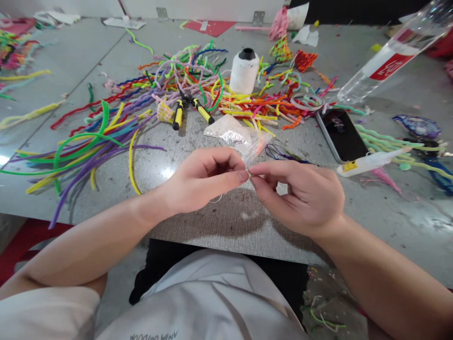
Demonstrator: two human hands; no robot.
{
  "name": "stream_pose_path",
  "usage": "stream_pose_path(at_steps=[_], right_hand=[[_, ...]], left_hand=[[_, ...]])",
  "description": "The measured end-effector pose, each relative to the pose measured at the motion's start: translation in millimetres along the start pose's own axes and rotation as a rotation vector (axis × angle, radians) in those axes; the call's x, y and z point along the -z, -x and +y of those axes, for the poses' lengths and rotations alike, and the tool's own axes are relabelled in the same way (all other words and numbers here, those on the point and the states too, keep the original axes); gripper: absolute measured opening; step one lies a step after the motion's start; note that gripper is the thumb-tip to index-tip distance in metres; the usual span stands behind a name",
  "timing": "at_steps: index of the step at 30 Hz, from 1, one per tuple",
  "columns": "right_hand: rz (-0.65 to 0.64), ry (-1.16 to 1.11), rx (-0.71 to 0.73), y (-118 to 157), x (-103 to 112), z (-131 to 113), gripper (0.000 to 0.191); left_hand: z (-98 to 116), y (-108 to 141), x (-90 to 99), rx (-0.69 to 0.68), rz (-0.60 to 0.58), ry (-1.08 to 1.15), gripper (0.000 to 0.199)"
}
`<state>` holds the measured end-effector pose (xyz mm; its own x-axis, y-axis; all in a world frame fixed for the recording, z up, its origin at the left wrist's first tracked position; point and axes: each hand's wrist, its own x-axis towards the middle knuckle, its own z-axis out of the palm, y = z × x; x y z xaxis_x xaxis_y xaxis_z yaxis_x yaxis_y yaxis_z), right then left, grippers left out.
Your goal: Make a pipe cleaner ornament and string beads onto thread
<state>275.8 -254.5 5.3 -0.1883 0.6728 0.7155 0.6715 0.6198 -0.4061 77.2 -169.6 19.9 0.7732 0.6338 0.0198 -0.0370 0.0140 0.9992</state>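
Above the table's near side, my left hand (pixel 208 178) and my right hand (pixel 300 191) meet at the fingertips. My left thumb and bent fingers are pinched on a thin pale thread (pixel 216 199), which hangs in a small loop below that hand. My right thumb and index finger also press close together at the meeting point; whatever is between them is too small to make out. Just beyond the hands lies a clear plastic bag (pixel 235 132). Dark thin strands (pixel 283 153) lie behind my right hand.
Yellow-handled pliers (pixel 189 111) lie before a heap of coloured fuzzy stems (pixel 170 80). A white thread cone (pixel 244 73) stands behind. More stems (pixel 88 146) spread left. To the right are a phone (pixel 343 134), a glue bottle (pixel 371 162) and a tilted water bottle (pixel 392 56).
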Motion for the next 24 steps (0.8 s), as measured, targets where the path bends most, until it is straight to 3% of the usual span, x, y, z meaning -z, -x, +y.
stream_pose_path(at_steps=[10,17,24], right_hand=[[-0.003,0.016,-0.018,2,-1,0,0.016],[-0.037,-0.015,-0.001,4,0,6,0.017],[-0.066,0.031,0.084,1,3,14,0.020]], left_hand=[[1,2,0.5,0.064,0.025,0.007,0.027],[2,-2,-1.9,-0.002,-0.006,-0.046,0.036],[1,-3,-0.5,0.093,-0.034,-0.050,0.038]])
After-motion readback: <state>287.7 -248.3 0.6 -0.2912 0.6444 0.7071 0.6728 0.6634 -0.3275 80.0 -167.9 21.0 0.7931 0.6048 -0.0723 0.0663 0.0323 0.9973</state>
